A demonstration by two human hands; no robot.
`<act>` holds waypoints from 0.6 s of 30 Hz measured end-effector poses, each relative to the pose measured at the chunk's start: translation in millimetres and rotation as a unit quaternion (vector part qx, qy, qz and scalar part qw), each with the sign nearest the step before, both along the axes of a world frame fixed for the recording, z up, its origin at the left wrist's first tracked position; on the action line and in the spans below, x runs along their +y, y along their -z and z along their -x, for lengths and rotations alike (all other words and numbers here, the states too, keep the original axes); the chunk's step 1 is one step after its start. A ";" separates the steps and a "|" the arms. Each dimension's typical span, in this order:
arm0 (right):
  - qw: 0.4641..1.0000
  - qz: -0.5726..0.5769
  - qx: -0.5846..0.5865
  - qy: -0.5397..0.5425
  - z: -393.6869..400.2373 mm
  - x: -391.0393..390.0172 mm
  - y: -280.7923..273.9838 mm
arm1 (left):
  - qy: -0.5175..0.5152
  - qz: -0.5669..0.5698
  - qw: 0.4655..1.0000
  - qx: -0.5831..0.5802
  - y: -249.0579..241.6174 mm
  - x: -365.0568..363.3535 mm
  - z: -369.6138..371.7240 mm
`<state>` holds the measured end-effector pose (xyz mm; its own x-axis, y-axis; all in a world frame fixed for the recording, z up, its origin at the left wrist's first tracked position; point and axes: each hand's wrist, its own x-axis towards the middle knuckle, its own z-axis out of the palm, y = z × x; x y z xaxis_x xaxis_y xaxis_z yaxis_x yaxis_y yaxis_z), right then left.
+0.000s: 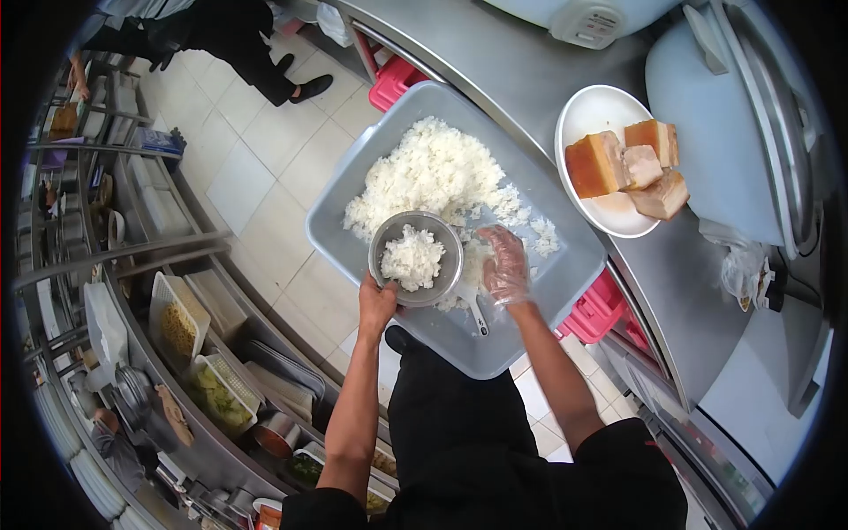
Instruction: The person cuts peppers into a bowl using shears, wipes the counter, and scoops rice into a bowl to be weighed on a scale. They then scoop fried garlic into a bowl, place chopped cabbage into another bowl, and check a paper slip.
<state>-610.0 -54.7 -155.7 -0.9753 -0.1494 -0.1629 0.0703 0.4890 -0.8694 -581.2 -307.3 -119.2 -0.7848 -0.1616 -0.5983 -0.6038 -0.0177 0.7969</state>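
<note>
1. Left hand is clamping on the near-left rim of a round metal bowl; the bowl is carrying a loose, clumpy mound of white rice and hanging over the tub's near-left side.
2. Right hand, in a thin, wrinkled clear glove, is reaching into the tub with its fingers curling close together over rice; can't tell if they are gripping anything.
3. White paddle is lying between bowl and right hand, its dark-tipped handle pointing at the tub's near edge.
4. Tub, smooth blue-gray plastic with rounded corners, is holding the big rice heap toward its far and left edges; scattered grains are trailing to the right, and bare plastic is showing toward the near and right corners, leaving open room there.
5. Pink plastic items are sticking out past the tub's edges.
6. Counter, shiny metal, is running along the tub's right side. White oval dish is sitting by its edge, holding blocky, brown-skinned meat chunks.
7. Another person is standing at far left, well apart.
</note>
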 end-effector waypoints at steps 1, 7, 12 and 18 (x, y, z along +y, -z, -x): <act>0.982 -0.164 -0.030 -0.090 -1.2 5.0 2.4 | -0.003 0.000 1.000 -0.002 1.4 -0.6 -3.2; 0.794 -0.449 -0.075 -0.403 -1.7 -1.2 20.4 | -0.028 -0.056 0.996 -0.060 -9.2 -0.7 -5.5; 0.921 -0.276 -0.024 -0.274 -15.3 27.0 52.3 | -0.053 -0.107 0.990 -0.069 -6.6 3.5 -7.7; 0.974 -0.225 -0.040 -0.016 -17.9 56.6 40.6 | -0.082 -0.126 0.984 -0.100 -3.2 5.2 -16.3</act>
<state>-592.1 1.9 -196.3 -0.9530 -0.0762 -0.2933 0.1067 0.8216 -0.5600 -564.9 -302.1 -116.0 -0.6237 -0.1034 -0.7748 -0.7204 -0.3088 0.6211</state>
